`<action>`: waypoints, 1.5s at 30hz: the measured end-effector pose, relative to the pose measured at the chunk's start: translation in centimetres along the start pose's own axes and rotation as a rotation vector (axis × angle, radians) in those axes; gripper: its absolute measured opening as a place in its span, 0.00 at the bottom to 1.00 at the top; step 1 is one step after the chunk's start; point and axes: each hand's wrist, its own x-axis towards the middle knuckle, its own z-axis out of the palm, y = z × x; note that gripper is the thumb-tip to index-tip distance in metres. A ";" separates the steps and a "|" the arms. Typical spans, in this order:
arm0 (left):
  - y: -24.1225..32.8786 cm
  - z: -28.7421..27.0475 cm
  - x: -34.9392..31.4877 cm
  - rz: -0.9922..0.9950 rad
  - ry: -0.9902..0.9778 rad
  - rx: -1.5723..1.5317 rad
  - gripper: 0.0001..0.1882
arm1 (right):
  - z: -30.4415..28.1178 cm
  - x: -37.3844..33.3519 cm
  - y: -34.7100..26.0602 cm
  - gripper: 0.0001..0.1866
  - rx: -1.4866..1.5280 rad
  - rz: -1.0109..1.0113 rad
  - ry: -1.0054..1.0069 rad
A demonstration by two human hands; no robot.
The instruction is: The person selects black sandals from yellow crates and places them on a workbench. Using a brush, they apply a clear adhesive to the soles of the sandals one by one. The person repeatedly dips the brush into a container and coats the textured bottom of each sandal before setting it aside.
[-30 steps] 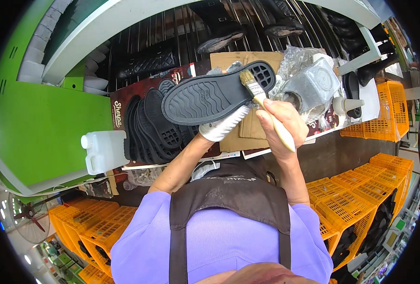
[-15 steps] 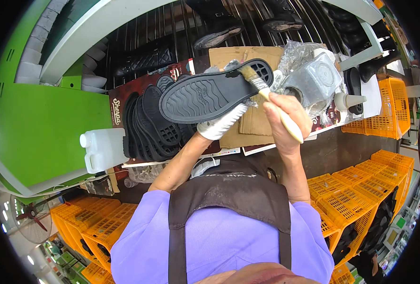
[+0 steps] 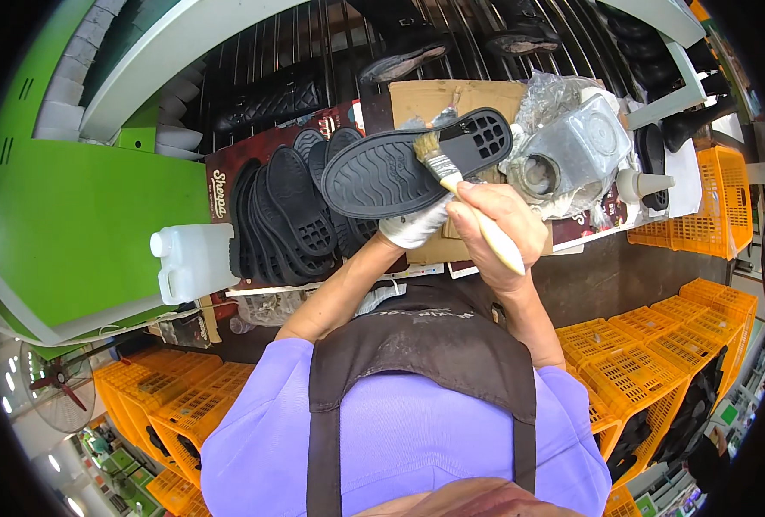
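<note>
A black ridged shoe sole (image 3: 370,183) is held up tilted over the table, tread side showing. My left hand (image 3: 411,229), in a white glove, grips it from beneath, with its fingers mostly hidden behind the sole. My right hand (image 3: 505,222), bare, is closed round the pale handle of a paintbrush (image 3: 494,246). The brush's bristles rest on the middle of the sole, just short of the heel grid, where a dark wet-looking patch shows. More black soles (image 3: 292,202) lie overlapped in a row left of my left hand.
A clear plastic container (image 3: 582,142) with a cut opening lies in plastic film at the right, beside a white nozzle bottle (image 3: 645,186). Cardboard (image 3: 426,96) covers part of the table. A white jug (image 3: 195,261) stands left; black boots (image 3: 400,53) rest beyond. Orange crates (image 3: 628,366) flank me.
The sole has shifted a little to the right. The brush has slid from near the heel grid toward the middle of the sole, my right hand lowering slightly with it.
</note>
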 end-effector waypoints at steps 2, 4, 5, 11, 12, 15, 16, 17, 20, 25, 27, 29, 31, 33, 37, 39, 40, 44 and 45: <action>0.0 0.0 -0.2 0.003 -0.014 -0.006 0.28 | 0.3 0.0 -0.1 0.10 0.011 -0.009 -0.010; -0.4 0.0 -0.4 -0.002 -0.028 -0.028 0.26 | 0.5 0.0 -0.5 0.10 0.036 0.024 -0.014; -0.5 0.1 -0.6 -0.004 -0.037 -0.044 0.25 | 0.6 0.0 -0.6 0.10 0.047 0.040 -0.016; -1.6 0.2 -1.1 -0.004 -0.088 -0.123 0.18 | 1.2 0.2 -1.0 0.09 0.104 0.053 -0.018; -1.8 0.4 -1.3 -0.004 -0.102 -0.141 0.17 | 1.3 0.2 -1.1 0.09 0.115 0.059 -0.017; -3.1 0.5 -1.7 -0.004 -0.150 -0.191 0.14 | 1.6 0.1 -1.1 0.08 0.146 0.072 -0.020; -3.6 0.6 -1.9 -0.004 -0.172 -0.208 0.13 | 1.6 0.1 -1.2 0.08 0.154 0.073 -0.024; -4.0 0.6 -2.2 -0.008 -0.195 -0.221 0.12 | 1.7 0.1 -1.2 0.08 0.161 0.074 -0.029; -4.8 0.5 -3.0 -0.029 -0.237 -0.252 0.09 | 1.8 0.3 -1.5 0.08 0.178 0.063 -0.044; -4.0 0.7 -3.2 0.016 -0.200 -0.300 0.09 | 1.9 0.3 -0.9 0.08 0.159 -0.011 -0.105; -4.2 0.6 -3.2 0.051 -0.223 -0.271 0.10 | 1.9 0.5 -0.8 0.08 0.169 -0.029 -0.133; -4.5 0.5 -3.2 0.055 -0.251 -0.209 0.12 | 1.7 0.7 -0.7 0.08 0.186 -0.034 -0.157; -3.7 0.6 -3.0 0.084 -0.267 -0.164 0.13 | 1.6 0.9 -0.4 0.08 0.200 -0.029 -0.183; -2.7 0.5 -2.9 0.068 -0.275 -0.156 0.14 | 1.3 1.3 -0.2 0.08 0.200 -0.046 -0.221; -2.0 0.2 -3.1 0.059 -0.297 -0.128 0.16 | 0.8 2.2 0.2 0.07 0.217 -0.064 -0.302; -0.8 -0.2 -3.0 0.022 -0.318 -0.193 0.16 | 0.6 2.5 0.4 0.06 0.251 -0.030 -0.330; -0.4 -0.3 -2.9 0.004 -0.330 -0.225 0.17 | 0.5 2.6 0.7 0.06 0.266 -0.013 -0.344; -0.9 -0.9 -3.6 -0.011 -0.397 -0.262 0.19 | -0.1 3.3 1.6 0.07 0.294 0.101 -0.456; -0.5 -1.7 -3.4 -0.119 -0.525 -0.211 0.24 | -0.3 3.5 2.1 0.08 0.287 0.060 -0.488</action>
